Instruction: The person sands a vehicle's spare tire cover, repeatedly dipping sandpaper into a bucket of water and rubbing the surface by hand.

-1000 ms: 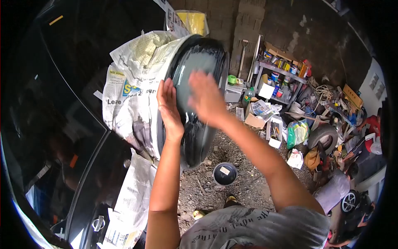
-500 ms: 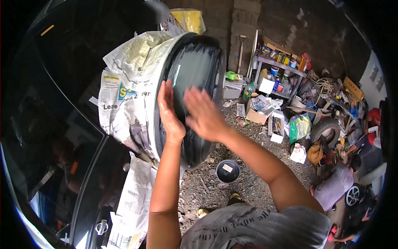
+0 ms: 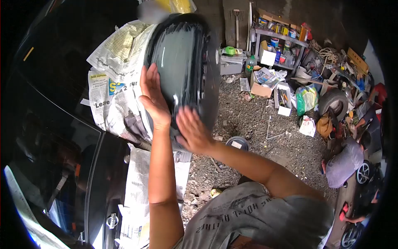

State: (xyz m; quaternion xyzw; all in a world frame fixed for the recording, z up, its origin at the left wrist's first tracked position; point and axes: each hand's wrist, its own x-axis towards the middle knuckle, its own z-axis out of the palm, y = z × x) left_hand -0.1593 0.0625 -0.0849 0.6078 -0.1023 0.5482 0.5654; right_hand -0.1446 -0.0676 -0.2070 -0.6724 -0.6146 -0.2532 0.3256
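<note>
A dark, rounded car panel with a dull grey patch fills the upper middle, newspaper covering the area along its left side. My left hand rests against the panel's left edge, beside the newspaper, fingers extended upward and thumb apart. Lower on the panel, my right hand lies with its fingers spread over the dark surface. No tool shows in either hand. The palm of my right hand faces the panel, so what is under it is hidden.
A black car body takes up the left side. On the gravel stands a bucket. Cans crowd a metal shelf; a tire, boxes and clutter lie at right. Another person crouches at lower right.
My right hand has moved down the panel from its upper part. My left hand stays at the left edge. The view has shifted, with the panel now further up and left.
</note>
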